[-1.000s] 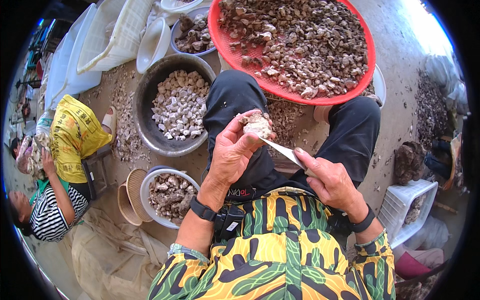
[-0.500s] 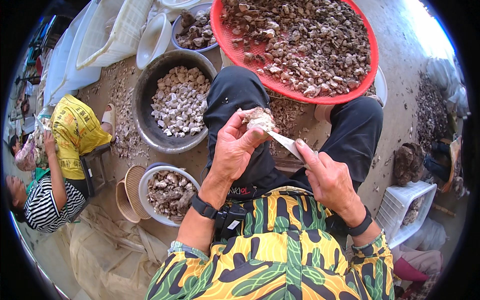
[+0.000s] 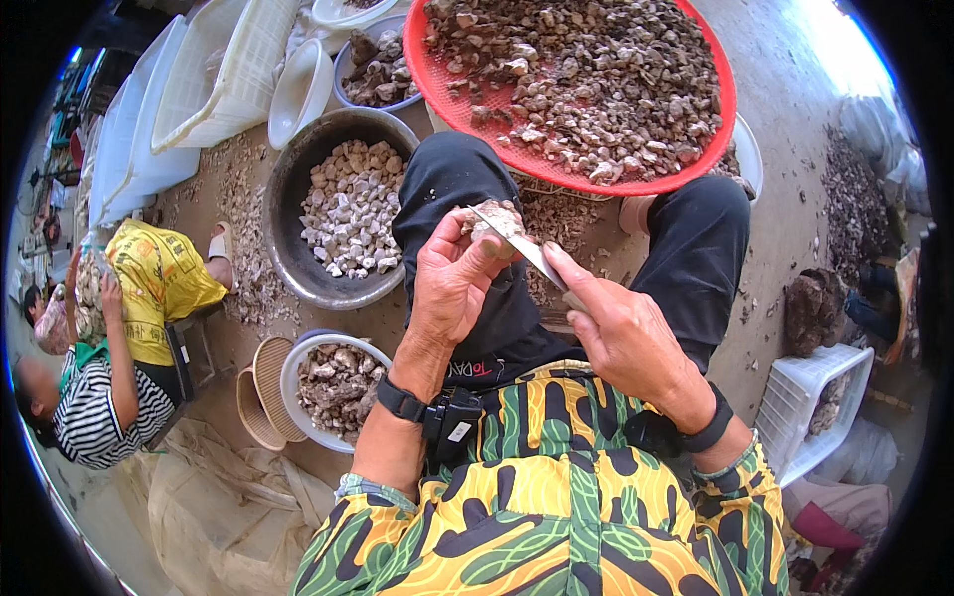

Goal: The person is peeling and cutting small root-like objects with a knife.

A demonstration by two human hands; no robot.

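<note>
My left hand (image 3: 452,270) is closed around a knobbly root-like lump (image 3: 480,224), pale where its skin is cut and brown elsewhere. A knife (image 3: 532,254) lies with its blade across the top of the lump. The handle is mostly covered by my right hand (image 3: 618,323), which grips it with the thumb stretched along toward the blade. Both hands are above my lap. Left of my knee stands a dark round basin (image 3: 278,233) with whitish peeled lumps (image 3: 350,211). Closer to my left forearm is a white bowl (image 3: 295,402) of brown unpeeled lumps (image 3: 338,385).
A red tray (image 3: 571,181) heaped with brown peelings and pieces spans the far side beyond my knees. Wicker baskets (image 3: 260,397) adjoin the white bowl. At left a person (image 3: 99,392) in striped clothing sits working. A white crate (image 3: 810,402) stands at right.
The knife has moved left and up, from the lump's near right edge to across its top. My right hand has shifted left with it; the left hand still holds the lump.
</note>
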